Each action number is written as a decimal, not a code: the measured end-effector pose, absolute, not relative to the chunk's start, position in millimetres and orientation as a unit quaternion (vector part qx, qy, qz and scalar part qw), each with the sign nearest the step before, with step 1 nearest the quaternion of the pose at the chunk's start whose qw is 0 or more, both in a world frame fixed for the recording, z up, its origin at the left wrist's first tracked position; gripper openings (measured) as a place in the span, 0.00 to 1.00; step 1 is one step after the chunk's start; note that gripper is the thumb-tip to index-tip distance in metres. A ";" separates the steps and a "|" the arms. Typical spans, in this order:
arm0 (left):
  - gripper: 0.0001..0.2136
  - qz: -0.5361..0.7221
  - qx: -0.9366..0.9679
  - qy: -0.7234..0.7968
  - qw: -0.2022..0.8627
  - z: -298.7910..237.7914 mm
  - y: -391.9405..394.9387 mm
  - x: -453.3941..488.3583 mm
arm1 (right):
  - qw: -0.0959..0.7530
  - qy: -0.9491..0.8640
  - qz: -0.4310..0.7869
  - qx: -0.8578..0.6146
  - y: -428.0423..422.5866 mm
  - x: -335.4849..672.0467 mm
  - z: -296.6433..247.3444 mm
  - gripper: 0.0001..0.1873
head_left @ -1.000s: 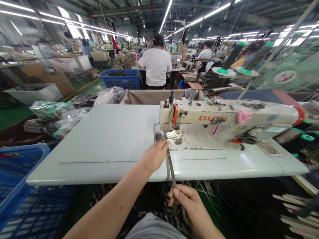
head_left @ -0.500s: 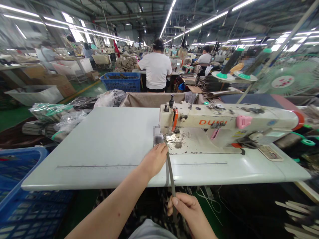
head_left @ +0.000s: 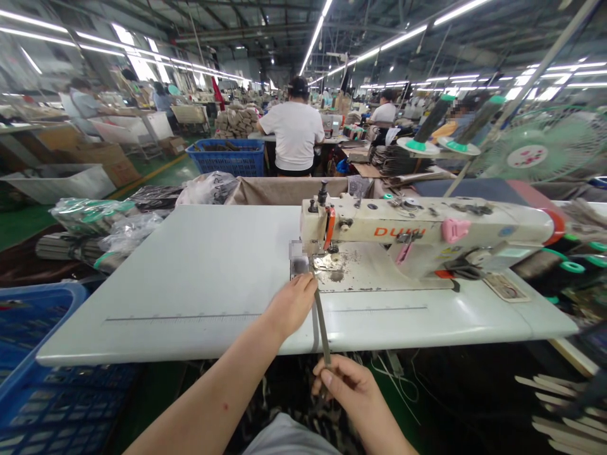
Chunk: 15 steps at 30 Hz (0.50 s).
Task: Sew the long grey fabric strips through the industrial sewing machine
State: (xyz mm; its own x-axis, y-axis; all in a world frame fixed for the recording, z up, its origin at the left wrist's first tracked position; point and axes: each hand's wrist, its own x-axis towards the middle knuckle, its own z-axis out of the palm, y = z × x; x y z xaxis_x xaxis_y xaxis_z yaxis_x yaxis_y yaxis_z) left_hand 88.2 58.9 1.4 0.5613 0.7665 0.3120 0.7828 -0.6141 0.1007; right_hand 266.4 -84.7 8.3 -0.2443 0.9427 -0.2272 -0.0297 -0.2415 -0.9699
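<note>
And here's the strip [head_left: 323, 325], narrow and grey-brown, stretched from beside the sewing machine's [head_left: 417, 218] metal plate [head_left: 334, 260] across the front edge of the counter [head_left: 190, 268] and down toward the lap. The right hand [head_left: 344, 382] has it pinched, thumb against curled fingers, just beyond that edge. Up top, the left hand [head_left: 294, 303] lies low over the far end, fingers close together at the strip; whether they're pinching it or only pressing it flat, I can't tell from here!

Light stuff, I'd say, bendy along its length, hardly fragile; it looks near straight between the two hands, so a little tension should be enough to steer it. It could twist or slip sideways if held slackly. Best hold, to my eye: flat under fingertips close to the plate, with a thumb pinch further down.

Now, what's hidden? The left hand's fingertips and a blocky patch [head_left: 298, 249] obscure the spot beside the machine head, so the strip's far tip is anyone's guess. Its lower end vanishes behind the right hand into the dark. And that greyer band [head_left: 315, 328] alongside: shadow or second strip? Can't make it out!
</note>
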 end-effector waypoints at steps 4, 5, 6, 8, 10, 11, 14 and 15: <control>0.10 -0.170 -0.883 -0.437 0.022 -0.2 59.7 87.8 | 0.396 -0.444 0.649 -0.474 -88.5 265.1 11.5 0.24; 0.11 -0.173 -0.882 -0.439 0.022 -0.6 59.7 87.8 | 0.394 -0.449 0.647 -0.473 -89.2 266.0 12.3 0.24; 0.11 -0.174 -0.881 -0.439 0.022 -0.9 59.6 87.8 | 0.391 -0.453 0.647 -0.471 -89.8 267.1 13.1 0.24; 0.11 -0.173 -0.882 -0.437 0.020 -1.0 59.4 87.9 | 0.386 -0.456 0.652 -0.466 -91.3 269.8 15.0 0.23; 0.11 -0.173 -0.881 -0.439 0.019 -0.6 59.2 88.0 | 0.386 -0.454 0.658 -0.460 -93.3 272.3 16.6 0.22; 0.11 -0.176 -0.880 -0.441 0.017 -0.4 59.2 88.0 | 0.387 -0.453 0.660 -0.457 -94.4 273.4 17.1 0.21; 0.10 -0.176 -0.880 -0.440 0.011 -0.8 59.9 87.6 | 0.384 -0.455 0.662 -0.456 -97.1 275.7 16.3 0.22; 0.10 -0.173 -0.883 -0.436 0.009 -1.3 60.3 87.4 | 0.382 -0.457 0.662 -0.456 -97.6 276.1 15.6 0.22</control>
